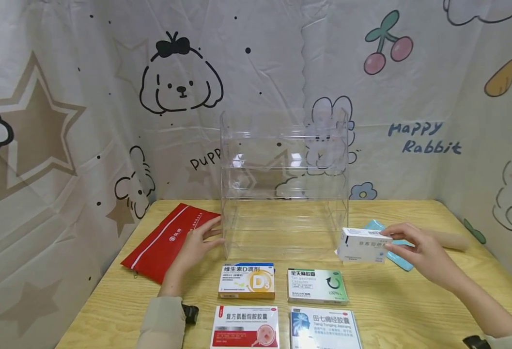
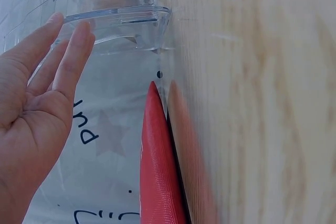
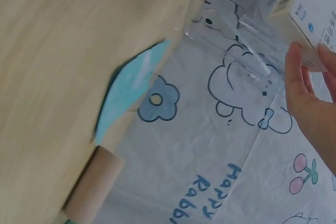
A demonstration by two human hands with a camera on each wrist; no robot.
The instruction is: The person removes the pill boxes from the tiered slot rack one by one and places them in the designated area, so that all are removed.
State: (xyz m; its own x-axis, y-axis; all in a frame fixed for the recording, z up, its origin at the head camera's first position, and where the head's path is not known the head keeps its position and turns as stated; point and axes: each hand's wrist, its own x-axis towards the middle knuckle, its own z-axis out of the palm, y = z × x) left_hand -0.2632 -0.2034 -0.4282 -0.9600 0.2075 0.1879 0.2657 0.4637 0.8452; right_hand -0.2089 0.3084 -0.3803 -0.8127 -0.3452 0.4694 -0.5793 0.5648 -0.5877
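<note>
My right hand pinches a white medicine box by its right end, just in front of the clear rack's lower right side. In the right wrist view the thumb and fingers grip the lower end of that box. My left hand has its fingertips at the left side panel of the clear acrylic rack; in the left wrist view this hand has extended fingers at the panel's edge. The rack has several tiers and stands upright on the table.
Medicine boxes lie in front of the rack: an orange vitamin D box, a green one, a red one and a blue one. A red zip pouch is at left. At right lie a blue packet and a brown roll.
</note>
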